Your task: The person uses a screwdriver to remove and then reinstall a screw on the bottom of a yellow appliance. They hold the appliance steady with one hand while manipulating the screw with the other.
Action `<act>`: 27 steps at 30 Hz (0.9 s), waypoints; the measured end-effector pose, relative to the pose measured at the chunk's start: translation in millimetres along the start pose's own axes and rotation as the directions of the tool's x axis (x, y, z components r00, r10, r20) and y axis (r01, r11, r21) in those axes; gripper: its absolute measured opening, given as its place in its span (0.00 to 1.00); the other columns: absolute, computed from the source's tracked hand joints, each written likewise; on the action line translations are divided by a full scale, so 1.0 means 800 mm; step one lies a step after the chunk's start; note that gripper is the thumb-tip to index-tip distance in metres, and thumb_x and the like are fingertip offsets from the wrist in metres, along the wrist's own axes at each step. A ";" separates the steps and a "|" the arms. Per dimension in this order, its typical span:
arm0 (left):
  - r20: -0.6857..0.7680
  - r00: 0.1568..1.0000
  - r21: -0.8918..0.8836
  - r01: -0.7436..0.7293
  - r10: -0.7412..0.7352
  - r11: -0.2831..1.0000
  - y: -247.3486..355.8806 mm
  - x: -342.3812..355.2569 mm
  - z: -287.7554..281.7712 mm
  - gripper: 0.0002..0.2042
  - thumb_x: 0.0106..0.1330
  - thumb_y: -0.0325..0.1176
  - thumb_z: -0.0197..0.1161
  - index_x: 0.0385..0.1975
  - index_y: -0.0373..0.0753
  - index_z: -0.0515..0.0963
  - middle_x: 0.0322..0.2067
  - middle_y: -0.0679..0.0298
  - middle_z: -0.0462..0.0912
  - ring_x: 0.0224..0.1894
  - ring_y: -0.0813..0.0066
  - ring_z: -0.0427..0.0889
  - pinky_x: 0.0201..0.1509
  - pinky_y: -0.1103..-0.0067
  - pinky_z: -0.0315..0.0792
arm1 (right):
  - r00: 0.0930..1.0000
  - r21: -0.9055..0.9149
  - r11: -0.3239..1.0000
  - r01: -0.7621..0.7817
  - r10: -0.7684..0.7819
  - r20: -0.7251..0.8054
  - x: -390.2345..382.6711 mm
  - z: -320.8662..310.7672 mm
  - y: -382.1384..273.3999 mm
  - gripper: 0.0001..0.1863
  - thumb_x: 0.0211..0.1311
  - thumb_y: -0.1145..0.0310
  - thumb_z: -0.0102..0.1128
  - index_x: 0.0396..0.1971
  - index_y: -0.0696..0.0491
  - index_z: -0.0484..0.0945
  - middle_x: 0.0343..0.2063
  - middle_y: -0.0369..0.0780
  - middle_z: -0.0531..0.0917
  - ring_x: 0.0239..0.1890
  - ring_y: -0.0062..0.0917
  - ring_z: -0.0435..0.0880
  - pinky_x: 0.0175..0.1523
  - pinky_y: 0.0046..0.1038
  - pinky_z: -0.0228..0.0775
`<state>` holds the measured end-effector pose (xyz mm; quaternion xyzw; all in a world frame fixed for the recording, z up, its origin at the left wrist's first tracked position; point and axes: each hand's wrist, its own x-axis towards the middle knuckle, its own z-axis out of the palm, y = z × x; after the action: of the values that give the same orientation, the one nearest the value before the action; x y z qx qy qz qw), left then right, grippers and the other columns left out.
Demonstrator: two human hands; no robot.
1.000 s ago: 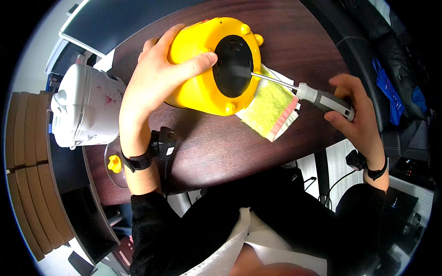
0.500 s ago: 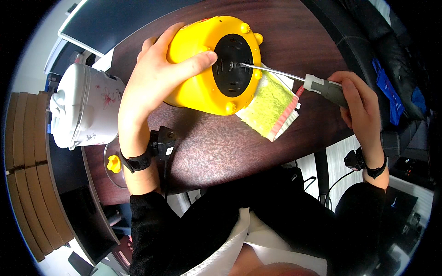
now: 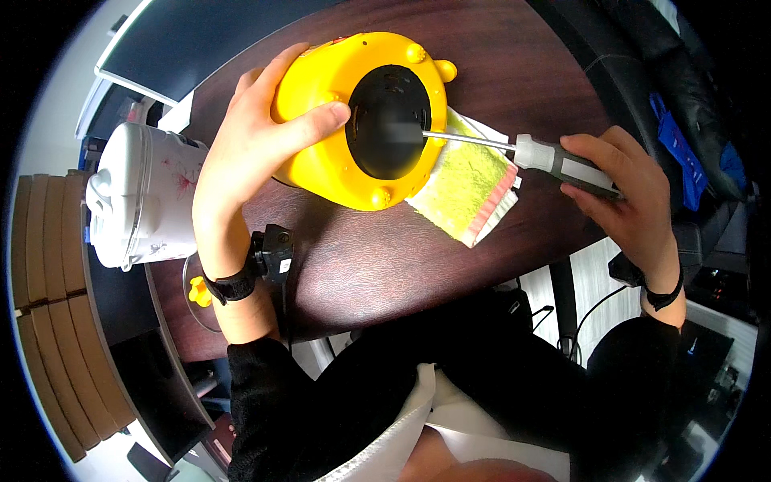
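A yellow rounded appliance lies on its side with its underside turned to the right. Its black oval bottom plate has slots, and small yellow feet surround it. My left hand is closed round the upper left of the body, its thumb beside the plate. In my right hand is a screwdriver with a grey and white handle, gripped between thumb and fingers. Its metal shaft runs left to the plate; the tip is smeared, so contact is unclear. Under the shaft lies a yellow-green cloth with a pink-striped edge.
A white lidded appliance with floral print stands left of my left forearm. Near it, a small yellow knob-like part sits on a clear round lid. The dark wooden table has a curved front edge. Brown boxes are stacked far left.
The yellow appliance and my left hand have shifted a little left. The screwdriver has moved left with it and lies more level; my right hand's fingers have changed their hold on the handle.
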<state>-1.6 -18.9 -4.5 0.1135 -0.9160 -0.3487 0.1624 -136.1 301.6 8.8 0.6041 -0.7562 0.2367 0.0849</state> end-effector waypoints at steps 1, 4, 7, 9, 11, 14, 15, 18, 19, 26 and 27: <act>0.003 1.000 -0.001 0.001 -0.001 1.000 0.002 -0.001 -0.001 0.42 0.42 0.60 0.61 0.55 0.37 0.66 0.40 0.51 0.68 0.44 0.58 0.73 0.49 0.70 0.70 | 1.000 -0.006 1.000 0.021 -0.021 -0.016 0.002 0.001 0.001 0.21 0.46 0.70 0.65 0.44 0.51 0.74 0.26 0.37 0.74 0.22 0.23 0.74 0.25 0.20 0.63; 0.008 1.000 -0.011 0.001 -0.001 1.000 0.004 -0.002 -0.001 0.42 0.42 0.60 0.62 0.55 0.37 0.66 0.40 0.52 0.68 0.44 0.58 0.73 0.49 0.70 0.70 | 0.998 -0.059 0.997 0.053 -0.054 -0.028 0.002 0.000 0.003 0.22 0.44 0.73 0.65 0.44 0.51 0.74 0.26 0.38 0.73 0.22 0.23 0.73 0.25 0.21 0.63; 0.007 1.000 -0.027 -0.004 0.004 1.000 0.000 0.000 0.000 0.42 0.42 0.60 0.62 0.55 0.38 0.66 0.40 0.52 0.69 0.44 0.58 0.73 0.49 0.70 0.70 | 0.997 -0.119 0.991 0.063 -0.066 -0.027 0.001 -0.003 0.006 0.24 0.42 0.75 0.66 0.45 0.50 0.75 0.26 0.38 0.72 0.23 0.24 0.72 0.25 0.21 0.62; 0.008 1.000 -0.034 0.004 -0.004 0.999 -0.001 0.000 0.000 0.42 0.42 0.60 0.62 0.55 0.38 0.66 0.39 0.52 0.69 0.44 0.58 0.73 0.49 0.71 0.70 | 0.997 -0.146 0.986 0.076 -0.080 -0.019 0.001 -0.004 0.007 0.24 0.42 0.76 0.66 0.45 0.50 0.75 0.27 0.38 0.72 0.24 0.23 0.72 0.25 0.21 0.62; 0.011 1.000 -0.036 -0.002 0.002 0.999 0.001 -0.001 -0.001 0.41 0.42 0.59 0.62 0.55 0.38 0.66 0.39 0.53 0.69 0.44 0.59 0.73 0.49 0.71 0.69 | 0.995 -0.162 0.982 0.099 -0.100 -0.001 0.002 -0.006 0.007 0.23 0.42 0.77 0.66 0.44 0.51 0.75 0.27 0.39 0.73 0.25 0.23 0.73 0.25 0.19 0.63; 0.006 1.000 -0.031 -0.007 0.008 0.999 0.002 -0.001 -0.001 0.41 0.42 0.59 0.63 0.55 0.37 0.66 0.38 0.53 0.68 0.43 0.59 0.73 0.49 0.71 0.69 | 0.993 -0.165 0.981 0.106 -0.112 -0.027 0.001 -0.002 0.011 0.24 0.43 0.76 0.64 0.46 0.47 0.75 0.27 0.38 0.71 0.24 0.22 0.71 0.24 0.20 0.61; 0.003 1.000 -0.029 -0.009 0.009 1.000 0.002 -0.001 -0.001 0.41 0.42 0.58 0.63 0.55 0.37 0.67 0.38 0.53 0.68 0.43 0.59 0.73 0.49 0.71 0.69 | 0.992 -0.181 0.977 0.115 -0.122 -0.029 0.001 -0.002 0.012 0.24 0.43 0.77 0.65 0.45 0.48 0.75 0.27 0.38 0.72 0.24 0.22 0.72 0.24 0.19 0.62; 0.005 1.000 -0.027 -0.020 0.020 0.999 0.002 -0.001 -0.001 0.40 0.43 0.58 0.63 0.55 0.37 0.67 0.38 0.53 0.68 0.43 0.59 0.73 0.49 0.71 0.69 | 0.990 -0.219 0.967 0.129 -0.139 -0.030 0.002 -0.004 0.012 0.23 0.42 0.78 0.65 0.44 0.50 0.76 0.29 0.40 0.72 0.26 0.24 0.73 0.25 0.19 0.63; 0.004 1.000 -0.027 -0.017 0.017 0.999 0.003 -0.001 -0.002 0.40 0.43 0.58 0.63 0.55 0.37 0.67 0.38 0.53 0.68 0.43 0.59 0.73 0.49 0.71 0.69 | 0.990 -0.223 0.967 0.127 -0.136 -0.026 0.002 -0.004 0.012 0.24 0.42 0.79 0.65 0.44 0.50 0.76 0.29 0.40 0.72 0.26 0.24 0.73 0.25 0.19 0.63; 0.008 1.000 -0.024 -0.022 0.022 0.999 0.003 -0.001 0.000 0.41 0.42 0.59 0.63 0.55 0.38 0.67 0.39 0.53 0.68 0.44 0.59 0.73 0.49 0.72 0.69 | 0.992 -0.235 0.966 0.108 -0.119 -0.034 0.001 -0.003 0.013 0.25 0.41 0.81 0.64 0.44 0.47 0.76 0.30 0.40 0.72 0.29 0.25 0.73 0.27 0.20 0.64; 0.010 1.000 -0.020 -0.023 0.024 1.000 0.003 -0.002 -0.001 0.41 0.42 0.59 0.63 0.55 0.38 0.67 0.39 0.53 0.68 0.44 0.59 0.73 0.49 0.72 0.69 | 0.993 -0.234 0.967 0.102 -0.114 -0.036 0.001 -0.002 0.014 0.25 0.41 0.81 0.64 0.44 0.47 0.76 0.30 0.40 0.72 0.29 0.25 0.73 0.27 0.20 0.64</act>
<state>-0.5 -17.2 -3.1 0.0995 -0.9146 -0.3563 0.1631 -147.1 303.4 8.0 0.6244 -0.7423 0.1566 0.1858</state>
